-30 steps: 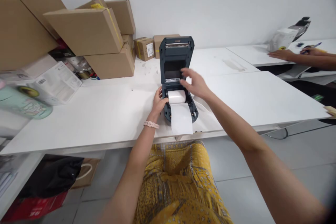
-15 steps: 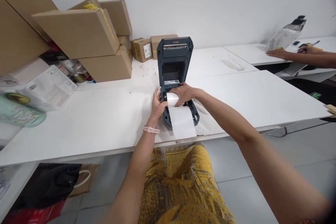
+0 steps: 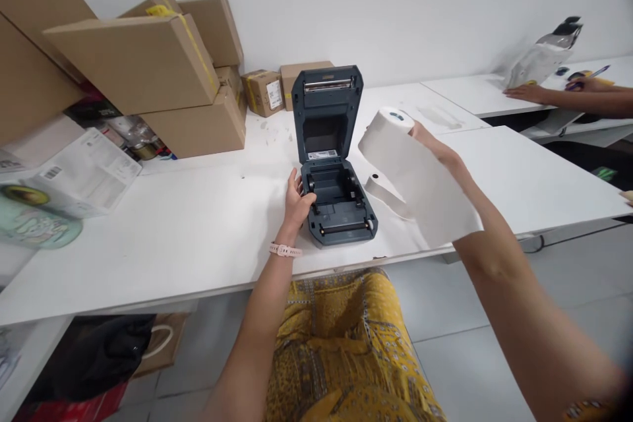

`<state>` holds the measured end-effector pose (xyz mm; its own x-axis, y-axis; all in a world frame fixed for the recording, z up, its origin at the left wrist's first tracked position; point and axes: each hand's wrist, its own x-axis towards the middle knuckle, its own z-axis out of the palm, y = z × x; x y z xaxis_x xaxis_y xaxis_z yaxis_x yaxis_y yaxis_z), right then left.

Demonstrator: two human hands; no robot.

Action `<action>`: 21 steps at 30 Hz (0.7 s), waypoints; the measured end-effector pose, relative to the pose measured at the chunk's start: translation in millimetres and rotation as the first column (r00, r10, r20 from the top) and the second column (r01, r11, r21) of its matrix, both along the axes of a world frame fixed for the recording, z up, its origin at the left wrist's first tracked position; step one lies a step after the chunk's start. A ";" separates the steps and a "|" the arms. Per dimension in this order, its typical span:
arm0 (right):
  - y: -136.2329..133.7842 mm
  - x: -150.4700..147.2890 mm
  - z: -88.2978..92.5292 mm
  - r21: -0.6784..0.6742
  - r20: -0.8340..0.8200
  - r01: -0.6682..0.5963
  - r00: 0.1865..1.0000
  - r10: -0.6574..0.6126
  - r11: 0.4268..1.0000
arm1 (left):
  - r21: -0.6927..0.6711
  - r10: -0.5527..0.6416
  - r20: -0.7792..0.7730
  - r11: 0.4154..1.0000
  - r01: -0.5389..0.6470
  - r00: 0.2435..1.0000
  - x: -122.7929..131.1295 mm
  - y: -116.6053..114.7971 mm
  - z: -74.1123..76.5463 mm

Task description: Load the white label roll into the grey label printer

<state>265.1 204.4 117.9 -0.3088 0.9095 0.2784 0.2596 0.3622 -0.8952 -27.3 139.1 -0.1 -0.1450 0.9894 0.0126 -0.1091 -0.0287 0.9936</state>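
Note:
A dark grey label printer [image 3: 336,204] sits on the white table [image 3: 173,231] with its lid raised, and its roll bay is bare. My left hand [image 3: 297,199] rests against the printer's left side, fingers curled on its edge. My right hand [image 3: 435,145] holds a white paper roll [image 3: 390,128] lifted above the table to the right of the printer. A loose length of the roll's paper [image 3: 435,198] hangs down over my forearm. A pink watch is on my left wrist.
Stacked cardboard boxes [image 3: 138,66] fill the back left, with two small boxes [image 3: 264,89] behind the printer. Printed cartons [image 3: 74,171] lie at the left edge. Another person's hands [image 3: 529,93] work at a far right table near a silver pouch [image 3: 539,59].
My right hand came down onto the roll in the printer, gripped it, and lifted it out to the right, trailing paper. My left hand stayed on the printer's side.

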 end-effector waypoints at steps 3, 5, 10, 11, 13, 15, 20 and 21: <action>29.0 -0.9 -20.7 -0.067 -0.081 0.085 0.993 -0.090 0.994 | 0.008 -0.006 0.007 1.000 0.006 1.000 -0.3 0.2 0.2; 47.6 -1.7 -34.9 -0.102 -0.077 0.119 0.989 -0.127 0.988 | 0.012 -0.005 0.007 1.000 0.005 1.000 -0.6 0.9 -0.7; 70.5 -3.7 -61.5 -0.206 -0.014 0.096 0.995 -0.101 0.974 | 0.009 -0.012 0.008 1.000 0.012 1.000 -0.5 2.3 -2.5; 72.1 -4.9 -65.8 -0.223 -0.006 0.087 0.996 -0.091 0.971 | 0.007 -0.010 0.012 1.000 0.010 1.000 -0.3 2.5 -2.6; 74.4 -8.4 -74.6 -0.252 0.011 0.068 0.998 -0.068 0.965 | 0.003 -0.002 0.016 1.000 0.002 1.000 0.1 2.7 -2.6; 75.9 -12.6 -83.7 -0.280 0.032 0.054 0.998 -0.047 0.958 | 0.003 -0.003 0.013 1.000 0.003 1.000 0.4 2.5 -2.1; 71.0 -8.4 -97.8 -0.350 0.043 0.010 0.999 0.005 0.937 | 0.009 -0.004 0.009 1.000 0.004 1.000 -0.2 1.2 -0.4; 67.9 -2.3 -98.0 -0.364 0.038 -0.005 0.999 0.020 0.932 | 0.006 -0.002 0.009 1.000 0.002 1.000 -0.4 1.2 -0.5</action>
